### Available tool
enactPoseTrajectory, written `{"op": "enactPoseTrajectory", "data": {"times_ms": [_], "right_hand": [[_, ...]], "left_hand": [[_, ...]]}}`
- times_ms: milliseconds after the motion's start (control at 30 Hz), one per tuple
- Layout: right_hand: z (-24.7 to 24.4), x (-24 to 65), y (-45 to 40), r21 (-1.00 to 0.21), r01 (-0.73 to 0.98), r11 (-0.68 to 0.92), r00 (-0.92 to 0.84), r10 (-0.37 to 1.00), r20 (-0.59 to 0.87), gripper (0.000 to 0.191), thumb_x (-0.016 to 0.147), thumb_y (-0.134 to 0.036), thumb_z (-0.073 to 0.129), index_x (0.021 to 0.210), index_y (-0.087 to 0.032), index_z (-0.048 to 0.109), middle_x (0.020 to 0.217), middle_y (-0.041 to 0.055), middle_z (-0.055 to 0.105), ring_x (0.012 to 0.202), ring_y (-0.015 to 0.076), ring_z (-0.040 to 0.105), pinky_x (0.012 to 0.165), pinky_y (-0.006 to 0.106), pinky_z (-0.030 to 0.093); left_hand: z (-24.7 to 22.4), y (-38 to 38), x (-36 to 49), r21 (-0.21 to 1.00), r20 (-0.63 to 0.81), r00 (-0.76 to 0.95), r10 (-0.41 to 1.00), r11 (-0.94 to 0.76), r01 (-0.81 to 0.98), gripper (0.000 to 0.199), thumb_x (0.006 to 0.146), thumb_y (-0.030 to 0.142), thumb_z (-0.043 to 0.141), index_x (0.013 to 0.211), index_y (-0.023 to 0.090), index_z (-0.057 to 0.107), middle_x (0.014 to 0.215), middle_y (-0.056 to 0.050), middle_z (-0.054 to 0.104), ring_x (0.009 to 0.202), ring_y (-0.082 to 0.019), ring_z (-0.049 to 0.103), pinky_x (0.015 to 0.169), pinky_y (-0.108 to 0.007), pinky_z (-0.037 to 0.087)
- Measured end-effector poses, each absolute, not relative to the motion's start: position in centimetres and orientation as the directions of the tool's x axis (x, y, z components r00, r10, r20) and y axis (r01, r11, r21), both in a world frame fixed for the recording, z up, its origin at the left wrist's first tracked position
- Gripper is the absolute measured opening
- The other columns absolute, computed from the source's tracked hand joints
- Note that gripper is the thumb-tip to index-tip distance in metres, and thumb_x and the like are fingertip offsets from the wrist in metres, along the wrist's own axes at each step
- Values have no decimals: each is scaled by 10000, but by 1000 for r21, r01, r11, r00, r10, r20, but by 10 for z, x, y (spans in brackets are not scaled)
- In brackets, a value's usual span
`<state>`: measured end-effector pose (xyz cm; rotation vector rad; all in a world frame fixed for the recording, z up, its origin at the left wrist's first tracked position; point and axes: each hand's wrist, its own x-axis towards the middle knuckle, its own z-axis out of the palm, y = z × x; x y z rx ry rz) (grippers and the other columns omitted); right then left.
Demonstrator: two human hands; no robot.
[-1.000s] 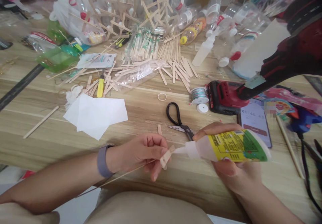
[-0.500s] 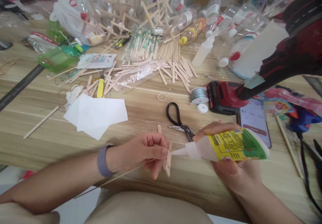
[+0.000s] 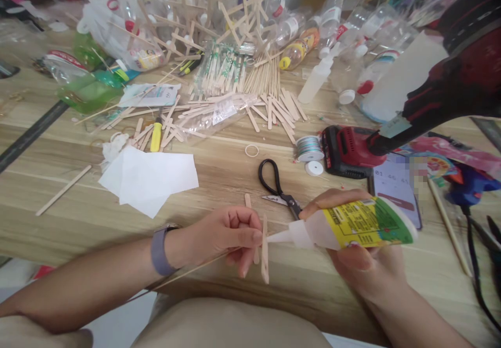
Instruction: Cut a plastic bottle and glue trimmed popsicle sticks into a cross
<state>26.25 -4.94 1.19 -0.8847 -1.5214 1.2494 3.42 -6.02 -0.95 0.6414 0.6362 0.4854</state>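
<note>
My left hand (image 3: pixel 230 238) is closed, pinching a craft stick (image 3: pixel 265 256) at the end of a thin wooden skewer (image 3: pixel 188 271). The skewer runs back under my wrist toward the lower left. A second craft stick (image 3: pixel 248 200) shows behind my fingers; how the pieces join is hidden. My right hand (image 3: pixel 360 259) is wrapped round a glue bottle (image 3: pixel 352 225) with a yellow and green label, lying sideways. Its white nozzle points left, and the tip meets the craft stick beside my left thumb. Just beyond the bottle lie black-handled scissors (image 3: pixel 279 189).
White paper sheets (image 3: pixel 156 181) and a yellow-handled screwdriver (image 3: pixel 156 135) lie to the left. Loose craft sticks (image 3: pixel 277 113) and plastic bottles (image 3: pixel 293 27) crowd the back. On the right are a red power tool (image 3: pixel 352 150), a thread spool (image 3: pixel 310 148) and a phone (image 3: pixel 395 183).
The craft stick at my left fingertips has turned, now showing as one long, nearly upright piece. The glue bottle and both hands have barely moved.
</note>
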Motion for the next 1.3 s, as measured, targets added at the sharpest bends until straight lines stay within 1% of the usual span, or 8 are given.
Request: {"op": "enactPoseTrajectory", "data": {"times_ms": [200,433,567,700,800,933,1100,1300], "right_hand": [[13,261,-48,-972,-3,233,-284,932,225,441,753,-625,694,1048,-304,627,899,51,651,704,219,615,555,342,493],[14,261,-49,-973,-21,232,-278,933,228,449,752,-620,701,1054,-296,626,898,47,663,695,217,630,553,345,511],[14,261,-49,-973,-19,232,-280,933,228,447,750,-619,703,1049,-294,630,897,48,667,689,214,631,552,342,516],[13,262,-49,-976,-44,214,-289,933,217,437,760,-599,708,1068,-300,630,913,52,663,717,218,640,579,349,534],[10,262,-49,-976,-77,202,-297,930,216,430,767,-588,706,1085,-311,625,910,47,662,730,215,643,597,341,536],[8,262,-50,-981,-81,179,-297,935,195,430,765,-584,710,1089,-315,626,899,48,668,739,223,641,614,346,542],[9,262,-49,-977,-65,201,-289,934,211,440,761,-595,707,1087,-309,628,900,54,673,743,234,644,610,359,550],[10,262,-49,-978,-46,206,-285,935,210,450,748,-602,709,1072,-303,619,888,48,691,702,227,656,569,350,549]], "left_hand": [[-9,-60,34,656,-356,723,592,709,-258,400,750,503,754,710,167,541,483,39,612,363,-69,496,362,-177,266],[-11,-61,33,628,-340,773,535,741,-237,330,848,459,665,740,153,604,469,29,604,356,-70,494,358,-183,256],[-10,-61,34,613,-359,781,511,760,-215,315,824,443,694,732,153,609,447,31,589,373,-80,516,368,-184,251],[-8,-60,33,614,-318,803,504,755,-231,388,773,519,730,753,148,615,459,20,611,366,-74,496,366,-184,249],[-6,-59,32,617,-277,828,488,751,-237,401,807,538,689,766,147,612,470,15,620,360,-65,469,376,-182,257],[-4,-59,32,615,-285,837,466,759,-213,400,829,536,668,783,144,597,473,13,620,351,-59,417,379,-189,254],[-5,-60,32,622,-262,848,462,752,-218,406,844,550,644,790,152,582,477,16,616,352,-65,429,387,-199,258],[1,-61,31,627,-326,830,453,760,-168,427,802,576,676,767,164,569,452,43,564,354,-76,409,377,-212,228]]}}
